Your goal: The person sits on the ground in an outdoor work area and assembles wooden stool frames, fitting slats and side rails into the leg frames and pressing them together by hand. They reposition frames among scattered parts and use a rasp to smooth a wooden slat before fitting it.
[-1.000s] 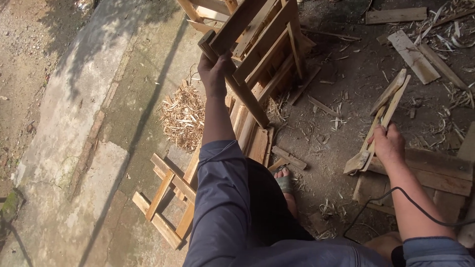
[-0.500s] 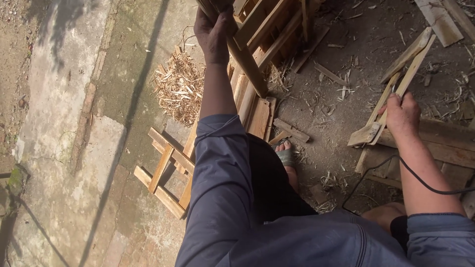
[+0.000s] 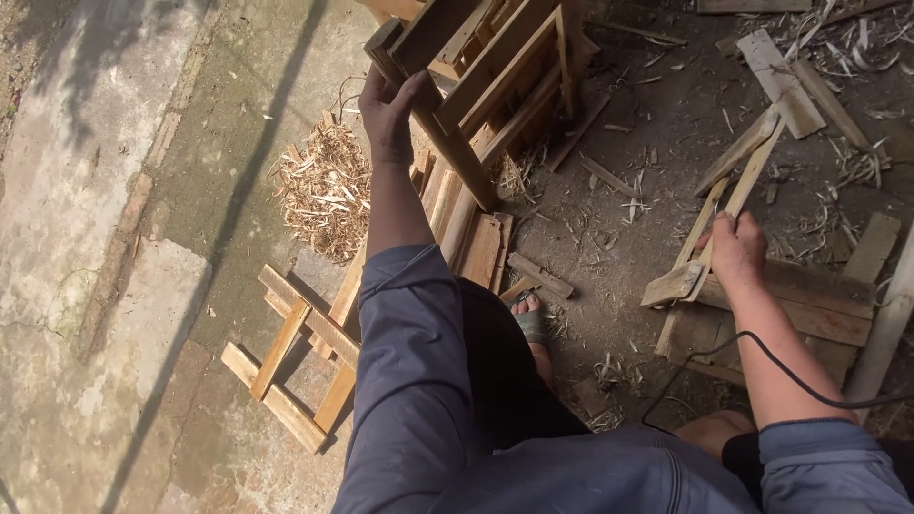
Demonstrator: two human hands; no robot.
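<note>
While the left hand [image 3: 388,107] is wrapped tight around a rail of a wooden frame [image 3: 476,71] held up over the ground, the right hand [image 3: 735,252] is closed on a small slat frame [image 3: 709,224] that rests on some planks [image 3: 819,309]. A pile of wood shavings [image 3: 328,190] lies near the left arm. Another slat frame [image 3: 295,357] lies flat on the concrete floor [image 3: 105,286].
</note>
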